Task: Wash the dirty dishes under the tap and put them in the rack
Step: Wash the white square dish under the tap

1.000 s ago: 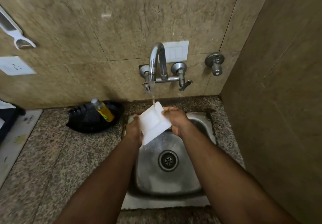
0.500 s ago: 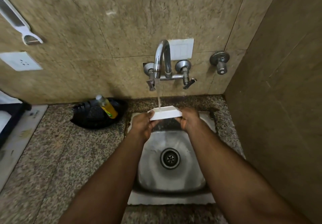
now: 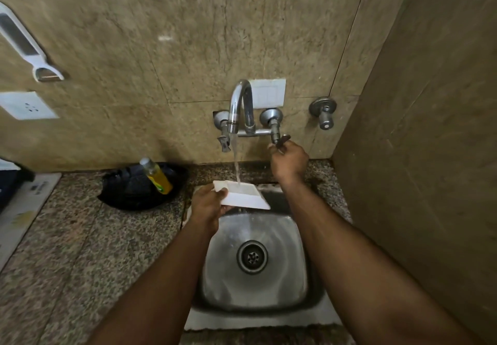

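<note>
A square white dish [image 3: 243, 195] is held level over the back of the steel sink [image 3: 301, 242], its hollow side up. My left hand [image 3: 208, 205] grips its left corner, thumb on the rim. Water runs from the chrome tap [image 3: 240, 102] straight into the dish. My right hand [image 3: 287, 160] is up at the tap's right handle [image 3: 282, 140], fingers pinching the lever. No rack is in view.
A black bowl [image 3: 131, 191] with a yellow liquid bottle [image 3: 157, 176] lying in it sits on the granite counter [image 3: 80, 250] left of the sink. A side wall [image 3: 419, 156] stands close on the right. A second valve [image 3: 322, 112] sticks out of the back wall.
My right hand has let go of the dish and risen to the tap's right handle. The dish has turned from tilted to level, and only my left hand holds it.
</note>
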Demonstrator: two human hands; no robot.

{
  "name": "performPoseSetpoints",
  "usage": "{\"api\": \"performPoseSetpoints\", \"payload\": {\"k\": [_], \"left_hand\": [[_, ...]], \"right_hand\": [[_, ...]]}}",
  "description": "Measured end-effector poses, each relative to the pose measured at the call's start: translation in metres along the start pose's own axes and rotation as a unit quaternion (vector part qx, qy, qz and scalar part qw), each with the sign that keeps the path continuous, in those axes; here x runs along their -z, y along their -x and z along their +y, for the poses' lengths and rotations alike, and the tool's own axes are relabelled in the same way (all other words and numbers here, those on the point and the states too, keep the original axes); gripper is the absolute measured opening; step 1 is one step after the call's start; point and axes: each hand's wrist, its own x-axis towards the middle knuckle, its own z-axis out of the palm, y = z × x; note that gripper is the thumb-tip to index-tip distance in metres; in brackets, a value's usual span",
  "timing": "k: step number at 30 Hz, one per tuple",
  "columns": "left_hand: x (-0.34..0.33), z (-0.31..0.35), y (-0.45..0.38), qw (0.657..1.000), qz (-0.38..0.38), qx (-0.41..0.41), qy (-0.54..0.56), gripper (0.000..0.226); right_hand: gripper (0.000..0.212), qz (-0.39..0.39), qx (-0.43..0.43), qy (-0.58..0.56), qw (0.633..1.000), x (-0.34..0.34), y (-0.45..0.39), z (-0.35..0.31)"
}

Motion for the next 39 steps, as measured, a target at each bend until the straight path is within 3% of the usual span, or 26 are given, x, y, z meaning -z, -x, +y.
{"api": "performPoseSetpoints", "payload": {"k": [5,13,17,20,22,24,26,28,33,39], "left_hand": [[0.001,0.005,0.008,0.998,-0.028,-0.041,-0.039,0.042],[-0.011,0.01,0.02,0.994,-0.045,-0.084,-0.06,0.05],[-0.016,0.016,0.023,0.994,-0.034,-0.081,-0.059,0.046],[-0.008,0.018,0.024,0.997,-0.036,-0.051,-0.046,0.038],[0.001,0.02,0.027,0.997,-0.052,-0.042,-0.046,0.037],[0.009,0.022,0.03,0.995,-0.076,-0.037,-0.05,0.036],[0.017,0.024,0.034,0.992,-0.107,-0.032,-0.061,0.036],[0.026,0.026,0.036,0.989,-0.126,-0.027,-0.067,0.036],[0.038,0.024,0.036,0.982,-0.131,-0.064,-0.12,0.043],[0.037,0.031,0.049,0.972,-0.139,-0.15,-0.116,0.04]], "right_hand": [[0.028,0.043,0.062,0.114,0.991,0.003,0.006,-0.014],[0.031,-0.022,0.139,0.293,0.946,0.02,0.012,-0.016],[0.044,-0.053,0.122,0.297,0.946,0.02,0.024,-0.014],[0.04,-0.098,0.075,0.291,0.949,0.014,0.03,0.002],[0.042,-0.164,0.01,0.254,0.953,0.01,0.032,0.018],[0.034,-0.232,-0.091,0.121,0.961,0.009,0.038,0.03],[0.019,-0.278,-0.187,-0.022,0.942,0.014,0.046,0.036],[0.009,-0.302,-0.204,-0.08,0.928,0.021,0.049,0.038],[0.016,-0.304,-0.132,-0.098,0.938,0.035,0.05,0.041],[0.023,-0.228,0.057,-0.089,0.968,0.041,0.052,0.039]]}}
